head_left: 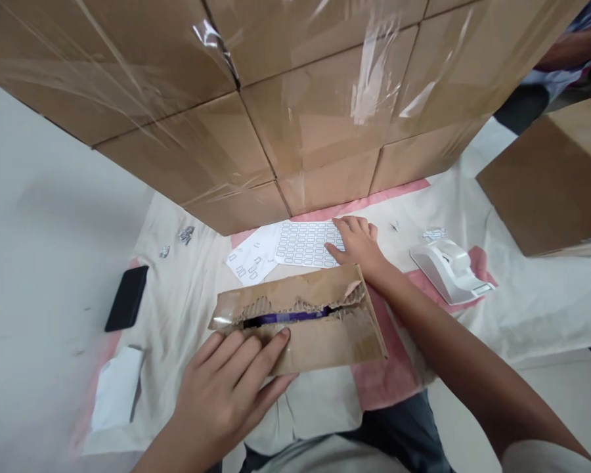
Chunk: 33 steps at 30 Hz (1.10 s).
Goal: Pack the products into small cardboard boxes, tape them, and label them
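Note:
A small cardboard box [325,348] lies in front of me, its top torn open along a ragged slit. Something purple [288,318] shows inside the slit; what it is I cannot make out. My left hand [231,381] grips the box's near left side, fingers on top and thumb at the near edge. Beyond the box, my right hand [357,246] rests with fingers apart on the right end of a white sheet of small outlined labels [303,243]. Another white paper [253,256] with a few scattered labels lies beside that sheet, to its left.
Stacked large cartons [325,105] in clear wrap rise behind. A white tape dispenser [450,269] and a big carton [546,184] stand right. Left lie a black phone-like slab [127,299], folded white paper [118,387] and crumpled scraps [186,234]. Another person's arm [574,49] shows top right.

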Each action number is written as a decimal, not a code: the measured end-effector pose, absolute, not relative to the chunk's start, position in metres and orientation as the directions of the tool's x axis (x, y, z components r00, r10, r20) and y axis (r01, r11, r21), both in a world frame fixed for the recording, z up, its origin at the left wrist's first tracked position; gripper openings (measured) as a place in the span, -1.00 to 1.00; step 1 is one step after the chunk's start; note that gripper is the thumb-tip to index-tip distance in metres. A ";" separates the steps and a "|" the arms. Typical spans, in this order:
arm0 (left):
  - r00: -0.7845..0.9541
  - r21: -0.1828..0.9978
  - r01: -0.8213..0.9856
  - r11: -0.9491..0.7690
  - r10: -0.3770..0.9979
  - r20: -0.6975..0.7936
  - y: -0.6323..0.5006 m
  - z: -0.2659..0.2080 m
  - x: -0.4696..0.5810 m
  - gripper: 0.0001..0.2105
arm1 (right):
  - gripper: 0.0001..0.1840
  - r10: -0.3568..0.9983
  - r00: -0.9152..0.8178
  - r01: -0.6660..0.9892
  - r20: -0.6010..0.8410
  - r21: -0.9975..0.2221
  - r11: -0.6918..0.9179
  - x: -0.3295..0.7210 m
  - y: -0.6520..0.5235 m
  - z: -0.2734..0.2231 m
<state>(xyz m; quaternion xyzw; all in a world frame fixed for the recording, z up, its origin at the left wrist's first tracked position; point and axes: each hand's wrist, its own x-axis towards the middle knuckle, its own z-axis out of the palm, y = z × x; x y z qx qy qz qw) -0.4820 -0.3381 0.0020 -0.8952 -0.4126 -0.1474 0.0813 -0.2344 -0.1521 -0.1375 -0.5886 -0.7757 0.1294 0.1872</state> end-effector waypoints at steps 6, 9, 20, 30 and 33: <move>0.600 -0.024 0.781 -0.624 0.739 0.305 -0.339 0.009 -0.480 -0.71 | -0.43 0.956 -0.236 0.837 0.175 -0.463 0.291 -0.227 -0.154 -0.144; 0.563 -0.031 0.810 -0.585 0.763 0.317 -0.340 0.013 -0.479 -0.73 | -0.45 0.953 -0.228 0.822 0.197 -0.485 0.297 -0.226 -0.153 -0.144; 0.291 0.205 0.903 -0.378 0.888 0.356 -0.344 0.015 -0.469 -0.72 | -0.47 0.954 -0.214 0.811 0.211 -0.506 0.294 -0.224 -0.156 -0.143; 0.152 0.439 0.872 -0.217 0.972 0.179 -0.327 0.031 -0.470 -0.68 | -0.49 0.960 -0.195 0.802 0.204 -0.530 0.275 -0.223 -0.155 -0.144; 0.133 0.458 0.870 -0.184 0.981 0.140 -0.322 0.032 -0.468 -0.72 | -0.50 0.955 -0.196 0.794 0.221 -0.536 0.286 -0.223 -0.155 -0.144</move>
